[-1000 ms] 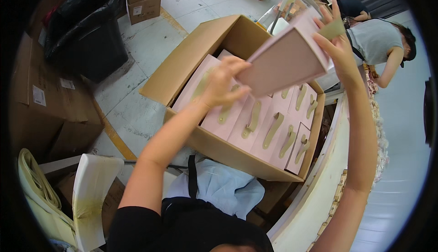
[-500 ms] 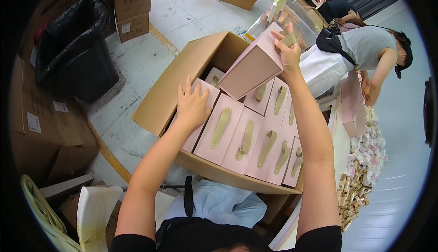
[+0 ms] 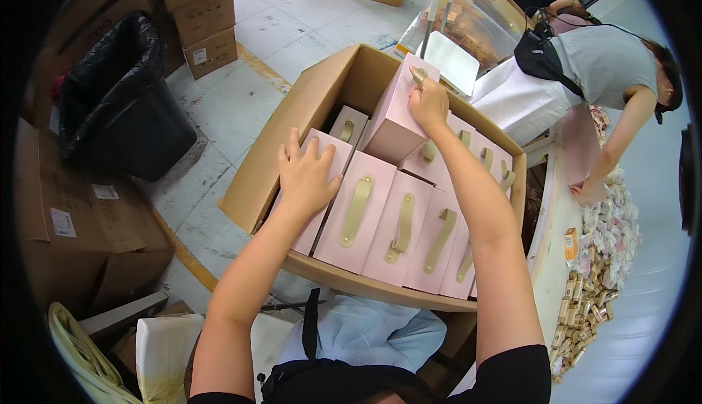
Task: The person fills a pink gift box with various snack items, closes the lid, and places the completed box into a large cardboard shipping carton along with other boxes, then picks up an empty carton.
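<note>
A large open brown carton (image 3: 365, 285) in front of me holds several pale pink boxes (image 3: 342, 217) packed upright. Each has an olive-green strap handle on top. My right hand (image 3: 430, 104) grips the strap (image 3: 418, 76) of one pink gift box (image 3: 395, 122), which is tilted and stands higher than its neighbours, its lower end inside the far part of the carton. My left hand (image 3: 307, 177) rests with fingers spread on top of the box at the carton's left side. Beyond its fingertips a lower box (image 3: 348, 126) shows its strap.
A black-lined bin (image 3: 139, 119) and stacked cartons (image 3: 201, 20) stand at left. A person (image 3: 585, 68) works at the table on the right, near heaps of small wrapped items (image 3: 607, 236) and gold-brown pieces (image 3: 581, 316). A clear plastic tub (image 3: 468, 24) stands beyond the carton.
My right hand has brought the held box down and left, from above the carton into its far part. My left hand stays on its box.
</note>
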`<state>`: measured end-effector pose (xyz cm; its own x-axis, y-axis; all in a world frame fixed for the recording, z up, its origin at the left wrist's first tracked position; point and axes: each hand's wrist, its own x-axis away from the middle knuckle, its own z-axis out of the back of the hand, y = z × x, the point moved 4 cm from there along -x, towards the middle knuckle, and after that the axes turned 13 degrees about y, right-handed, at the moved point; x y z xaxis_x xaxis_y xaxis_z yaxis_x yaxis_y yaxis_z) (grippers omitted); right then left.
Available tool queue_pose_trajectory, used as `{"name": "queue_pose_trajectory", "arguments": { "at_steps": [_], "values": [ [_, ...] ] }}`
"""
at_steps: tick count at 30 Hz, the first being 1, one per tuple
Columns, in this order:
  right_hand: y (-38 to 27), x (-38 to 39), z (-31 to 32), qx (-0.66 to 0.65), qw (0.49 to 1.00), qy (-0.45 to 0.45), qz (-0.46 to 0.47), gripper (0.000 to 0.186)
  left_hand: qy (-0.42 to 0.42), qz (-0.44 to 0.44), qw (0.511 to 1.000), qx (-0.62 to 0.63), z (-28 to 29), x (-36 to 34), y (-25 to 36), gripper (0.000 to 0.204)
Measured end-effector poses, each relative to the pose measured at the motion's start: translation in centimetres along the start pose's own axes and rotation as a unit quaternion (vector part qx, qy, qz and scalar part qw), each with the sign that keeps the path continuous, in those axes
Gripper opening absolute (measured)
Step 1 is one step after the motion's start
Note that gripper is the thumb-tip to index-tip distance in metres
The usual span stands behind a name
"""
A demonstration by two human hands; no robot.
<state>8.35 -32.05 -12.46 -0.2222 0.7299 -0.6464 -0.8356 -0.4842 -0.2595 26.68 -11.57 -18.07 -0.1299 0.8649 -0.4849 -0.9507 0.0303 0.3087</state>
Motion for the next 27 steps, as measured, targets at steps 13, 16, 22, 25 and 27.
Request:
{"name": "queue_pose_trajectory", "arguments": {
  "at_steps": [13,16,22,25,27],
  "values": [
    [-3.8,1.2,1.5,-0.058,0.994,0.075,0.05,0.041,-0.036,0.008,0.998,-0.046,0.2,-0.4,0.4,0.05],
    [-4.5,1.3,0.5,-0.165,0.985,0.048,-0.005,0.035,-0.033,0.004,0.999,-0.042,0.3,-0.6,0.8,0.05],
    [-4.4,2.8,-3.1,0.058,0.988,-0.141,0.033,0.027,-0.017,0.003,0.999,-0.037,0.3,-0.6,0.9,0.049],
    [-1.9,3.9,-5.0,0.149,0.971,-0.187,0.019,0.023,-0.007,-0.004,1.0,-0.028,0.2,-0.6,1.2,0.05],
    [-1.7,3.9,-5.1,0.21,0.95,-0.231,0.026,0.02,-0.005,-0.005,1.0,-0.029,0.2,-0.4,0.7,0.052]
  ]
}}
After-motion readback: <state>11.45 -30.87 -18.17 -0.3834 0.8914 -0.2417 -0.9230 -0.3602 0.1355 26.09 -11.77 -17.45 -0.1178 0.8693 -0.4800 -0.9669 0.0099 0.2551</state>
